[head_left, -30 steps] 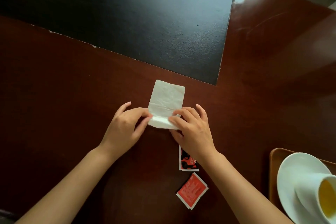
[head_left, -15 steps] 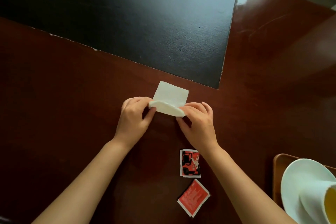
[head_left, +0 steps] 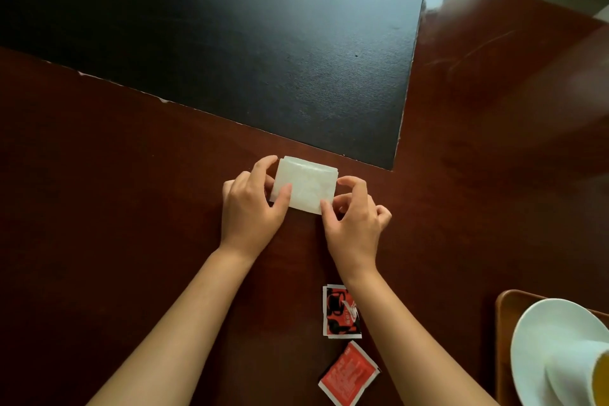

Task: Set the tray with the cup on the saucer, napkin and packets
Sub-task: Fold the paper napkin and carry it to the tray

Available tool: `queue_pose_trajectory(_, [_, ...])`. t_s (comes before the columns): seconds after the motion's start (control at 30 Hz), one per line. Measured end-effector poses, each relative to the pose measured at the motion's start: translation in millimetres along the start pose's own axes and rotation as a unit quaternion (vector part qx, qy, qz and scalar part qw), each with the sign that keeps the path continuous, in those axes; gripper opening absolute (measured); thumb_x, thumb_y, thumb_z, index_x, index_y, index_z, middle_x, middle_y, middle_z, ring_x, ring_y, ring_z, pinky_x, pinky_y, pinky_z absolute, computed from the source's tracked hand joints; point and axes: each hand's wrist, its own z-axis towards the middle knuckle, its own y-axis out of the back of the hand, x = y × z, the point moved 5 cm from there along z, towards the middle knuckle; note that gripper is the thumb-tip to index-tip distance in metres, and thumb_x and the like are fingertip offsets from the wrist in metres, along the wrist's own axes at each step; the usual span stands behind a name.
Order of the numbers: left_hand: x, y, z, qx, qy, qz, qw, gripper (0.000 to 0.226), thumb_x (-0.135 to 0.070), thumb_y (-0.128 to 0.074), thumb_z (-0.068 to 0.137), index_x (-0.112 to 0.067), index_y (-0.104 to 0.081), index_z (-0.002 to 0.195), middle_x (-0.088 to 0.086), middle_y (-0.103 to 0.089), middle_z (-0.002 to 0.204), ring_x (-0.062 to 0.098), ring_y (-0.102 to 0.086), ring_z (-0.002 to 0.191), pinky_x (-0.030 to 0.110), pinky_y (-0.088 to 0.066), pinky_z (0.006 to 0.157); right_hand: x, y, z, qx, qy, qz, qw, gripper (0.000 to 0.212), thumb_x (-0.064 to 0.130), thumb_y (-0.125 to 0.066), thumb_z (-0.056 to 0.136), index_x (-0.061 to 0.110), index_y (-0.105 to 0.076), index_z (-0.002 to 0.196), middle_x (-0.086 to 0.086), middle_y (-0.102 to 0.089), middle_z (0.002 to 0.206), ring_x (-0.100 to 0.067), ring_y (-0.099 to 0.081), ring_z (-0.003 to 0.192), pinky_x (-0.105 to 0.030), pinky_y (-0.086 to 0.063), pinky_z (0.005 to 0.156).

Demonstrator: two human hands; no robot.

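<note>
Folded white napkin (head_left: 304, 185) lies flat on the dark red-brown counter (head_left: 99, 208), near its middle, just short of the near corner of a black mat (head_left: 230, 36) that covers the far part of the counter.

Left hand (head_left: 252, 204) at the napkin's left edge: thumb pressed on top of the near-left corner, forefinger curled round the far-left corner, so the fingers (head_left: 263, 165) pinch that side. Right hand (head_left: 354, 221) at the right edge: thumb tip on the near-right corner, forefinger touching the right side, other fingers curled loosely clear of the paper.

Two packets lie on the counter toward the near edge, between the forearms. Black-and-red packet (head_left: 339, 311) just beside the right forearm, partly under it; red packet (head_left: 349, 372) nearer still, tilted, close to the first but apart.

At the near right corner, a wooden tray (head_left: 504, 323), cut by the frame edge. White saucer (head_left: 543, 339) rests on it, carrying a white cup (head_left: 573, 379) with yellow liquid.
</note>
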Motion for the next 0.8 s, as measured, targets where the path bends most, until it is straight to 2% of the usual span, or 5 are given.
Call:
queue_pose_trajectory(0.43, [-4.7, -10.9, 5.0, 0.039, -0.052, 0.129, 0.989, 0.04, -0.015, -0.067, 0.083, -0.004, -0.055, 0.119, 0.012, -0.065, 0.072, 0.027, -0.06, 0.061, 0.041, -0.047, 0.062, 8.5, -2.6, 16.4, 0.017, 0.058, -0.064, 0.996, 0.011, 0.016, -0.064, 0.084, 0.014, -0.056, 0.092, 0.005, -0.059, 0.068, -0.015, -0.057, 0.062, -0.034, -0.033, 0.076])
queue_pose_trajectory(0.5, [-5.9, -10.2, 3.8, 0.026, -0.046, 0.151, 0.987, 0.043, -0.017, -0.064, 0.084, -0.005, -0.052, 0.123, 0.014, -0.065, 0.084, 0.03, -0.061, 0.072, 0.042, -0.047, 0.064, 7.9, -4.2, 17.5, 0.027, 0.062, -0.074, 0.995, 0.008, 0.017, -0.062, 0.086, 0.014, -0.057, 0.092, 0.002, -0.062, 0.068, -0.017, -0.057, 0.062, -0.035, -0.034, 0.077])
queue_pose_trajectory(0.6, [-9.5, -6.0, -4.3, 0.003, -0.06, 0.158, 0.986, 0.05, -0.023, -0.05, 0.089, -0.009, -0.037, 0.136, 0.016, -0.053, 0.125, 0.031, -0.049, 0.115, 0.047, -0.043, 0.087, 7.7, -5.7, 17.8, 0.027, 0.067, -0.076, 0.994, 0.005, 0.016, -0.062, 0.086, 0.014, -0.058, 0.088, 0.001, -0.062, 0.068, -0.017, -0.056, 0.061, -0.034, -0.033, 0.074])
queue_pose_trajectory(0.7, [-19.0, -16.1, -26.7, 0.093, -0.128, 0.171, 0.973, 0.055, -0.031, -0.03, 0.094, -0.016, -0.02, 0.145, 0.008, -0.027, 0.153, 0.023, -0.018, 0.142, 0.051, -0.019, 0.11, 8.4, -6.9, 17.3, 0.013, 0.065, -0.092, 0.993, 0.005, 0.017, -0.063, 0.083, 0.014, -0.059, 0.085, -0.001, -0.061, 0.072, -0.02, -0.057, 0.064, -0.038, -0.037, 0.071])
queue_pose_trajectory(0.8, [-12.9, -27.7, -45.8, 0.194, -0.101, 0.201, 0.955, 0.062, -0.047, -0.019, 0.092, -0.02, -0.01, 0.147, 0.001, -0.009, 0.156, 0.018, -0.004, 0.143, 0.055, 0.003, 0.111, 6.4, -2.7, 15.4, -0.013, 0.078, -0.116, 0.99, 0.018, 0.019, -0.061, 0.084, 0.015, -0.062, 0.101, -0.006, -0.064, 0.098, -0.024, -0.06, 0.088, -0.04, -0.04, 0.077])
